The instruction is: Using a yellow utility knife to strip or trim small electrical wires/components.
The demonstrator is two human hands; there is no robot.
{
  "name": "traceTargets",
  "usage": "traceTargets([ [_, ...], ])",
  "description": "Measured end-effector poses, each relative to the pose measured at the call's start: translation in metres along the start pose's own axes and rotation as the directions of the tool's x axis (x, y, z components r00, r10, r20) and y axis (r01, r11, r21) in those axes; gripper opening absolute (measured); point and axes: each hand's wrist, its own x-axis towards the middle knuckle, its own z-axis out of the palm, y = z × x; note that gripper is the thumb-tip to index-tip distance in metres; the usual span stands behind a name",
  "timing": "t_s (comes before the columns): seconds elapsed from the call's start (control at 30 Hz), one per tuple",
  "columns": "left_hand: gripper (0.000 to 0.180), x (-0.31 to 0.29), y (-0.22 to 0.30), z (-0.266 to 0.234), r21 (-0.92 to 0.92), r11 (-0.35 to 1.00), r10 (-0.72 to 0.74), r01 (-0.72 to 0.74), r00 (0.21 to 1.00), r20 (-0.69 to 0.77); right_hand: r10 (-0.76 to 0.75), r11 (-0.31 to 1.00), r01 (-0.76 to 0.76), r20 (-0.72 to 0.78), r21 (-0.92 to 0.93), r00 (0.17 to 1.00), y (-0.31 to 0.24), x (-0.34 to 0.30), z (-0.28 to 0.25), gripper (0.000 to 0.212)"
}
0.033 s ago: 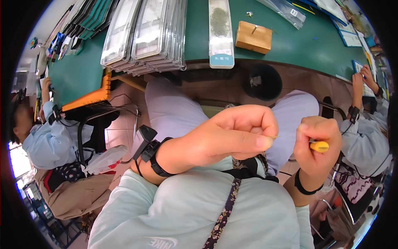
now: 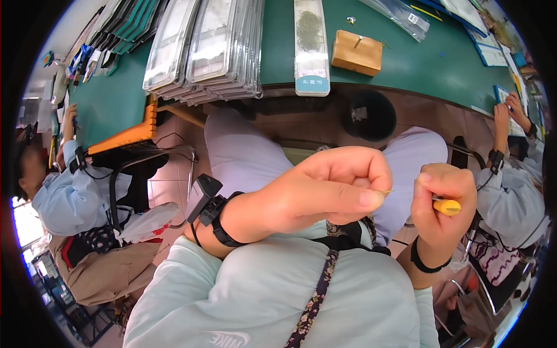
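Although the pose barely differs from the frame before, suggesting a steady stage of work, the left hand (image 2: 331, 188) pinches a thin strand (image 2: 389, 192) near the right hand (image 2: 444, 185), which is curled around a yellow handle (image 2: 448, 207).

A short, hair-thin yellowish strand (image 2: 389, 191) pokes out from between the thumb and forefinger of the left hand (image 2: 342, 185), its free tip pointing right; the rest is hidden by the fingers. In view it appears directly below the black bin (image 2: 371, 135). A tool with a yellow handle (image 2: 447, 207) sits in the curled right hand (image 2: 445, 194), its rounded end jutting out, the remainder mostly covered. It appears below and right of the bin.
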Motion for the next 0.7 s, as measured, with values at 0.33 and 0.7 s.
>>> traceTargets([
  [0.33, 0.014, -0.003, -0.003, 0.004, -0.032, 0.999, 0.021, -0.021, 1.0, 0.012, -0.253, 0.882, 0.322, 0.23, -0.344, 0.94, -0.006, 0.011, 0.003, 0.033],
  [0.7, 0.01, -0.011, 0.007, 0.02, 0.284, 0.958, 0.07, -0.033, 0.99, -0.122, -0.231, 0.859, 0.33, 0.279, -0.392, 0.932, -0.008, 0.004, 0.002, 0.035],
])
